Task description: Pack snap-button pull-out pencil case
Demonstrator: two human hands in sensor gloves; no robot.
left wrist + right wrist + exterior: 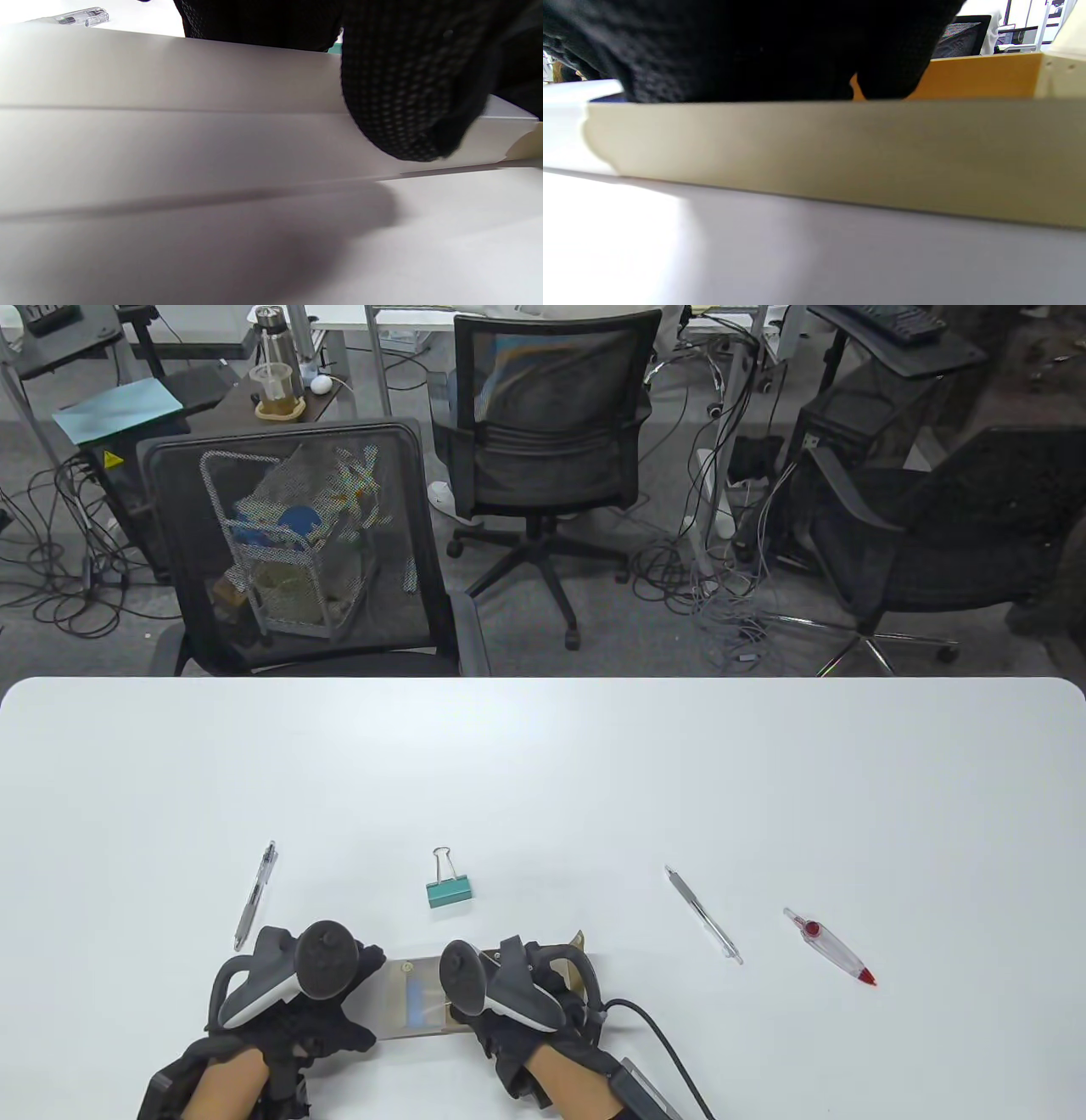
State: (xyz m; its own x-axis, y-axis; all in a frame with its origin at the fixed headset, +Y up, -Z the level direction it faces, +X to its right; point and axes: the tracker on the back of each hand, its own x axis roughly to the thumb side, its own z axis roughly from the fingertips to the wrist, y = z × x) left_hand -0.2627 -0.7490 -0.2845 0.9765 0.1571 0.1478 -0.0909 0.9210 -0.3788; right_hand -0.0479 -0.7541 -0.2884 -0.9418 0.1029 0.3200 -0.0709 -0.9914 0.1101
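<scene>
White worktop [543, 780] carries one pencil case [416, 997], near edge, left hand [288, 993] and right hand [517, 993] gripping its ends. Beyond it: one teal binder clip [447, 886]. Left, one pen [256, 895]; right, two pens [704, 914].
</scene>
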